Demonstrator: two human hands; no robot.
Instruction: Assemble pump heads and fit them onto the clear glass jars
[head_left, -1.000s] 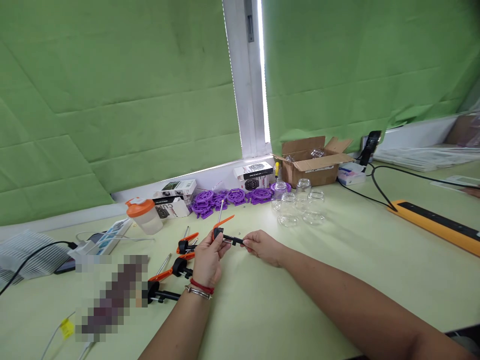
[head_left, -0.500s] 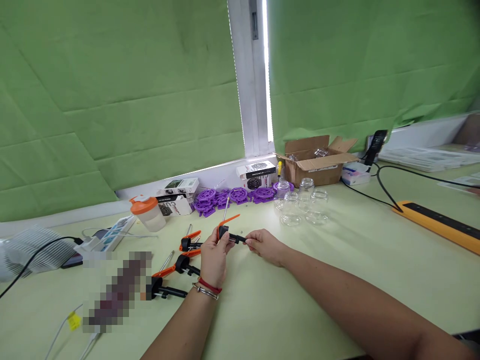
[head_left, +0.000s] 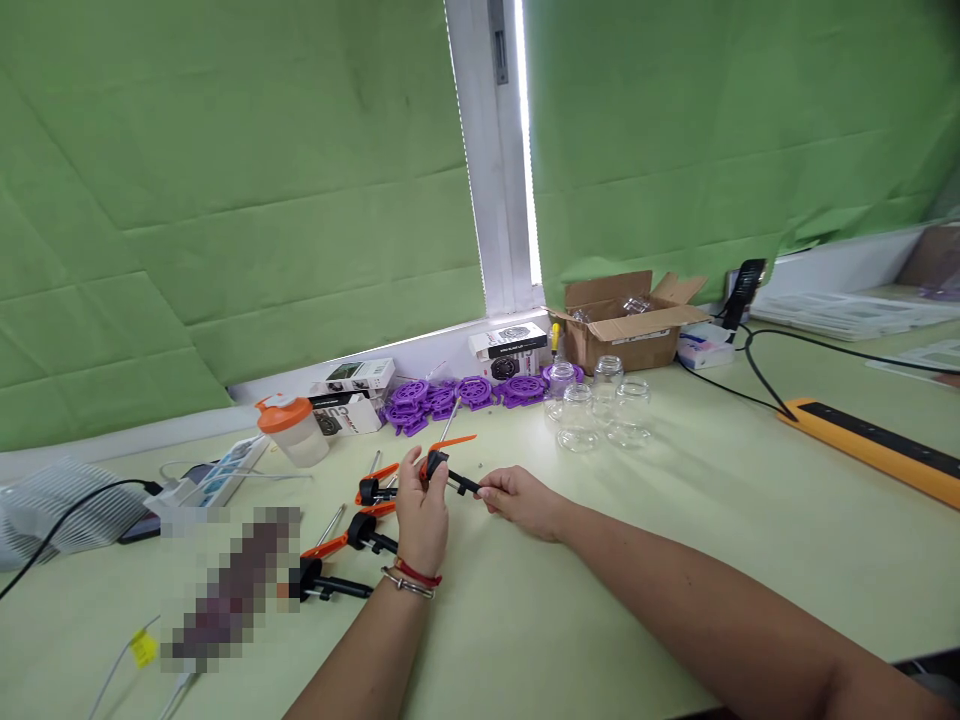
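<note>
My left hand (head_left: 424, 515) is around the round black head of a black-and-orange device (head_left: 461, 481), with the thumb against it. From this device an orange arm and a thin metal rod stick out at the far side. My right hand (head_left: 517, 500) pinches the tip of its black stem. Left of my left hand lie several similar devices with orange arms and metal rods: one at the back (head_left: 369, 491), one in the middle (head_left: 362, 531) and one in front (head_left: 307, 579). The fingers of my left hand are partly hidden behind the device.
Purple plastic wheels (head_left: 474, 392) lie along the wall between printed boxes (head_left: 517, 347). Several clear glass jars (head_left: 577, 420) stand in front of an open cardboard box (head_left: 626, 350). An orange-lidded cup (head_left: 289, 425), a power strip (head_left: 232, 470) and a yellow-orange bar (head_left: 877, 450) lie farther out.
The stem now tilts down more toward my right hand. My left hand's fingers have loosened and lifted somewhat around the black head. The whole view has shifted slightly.
</note>
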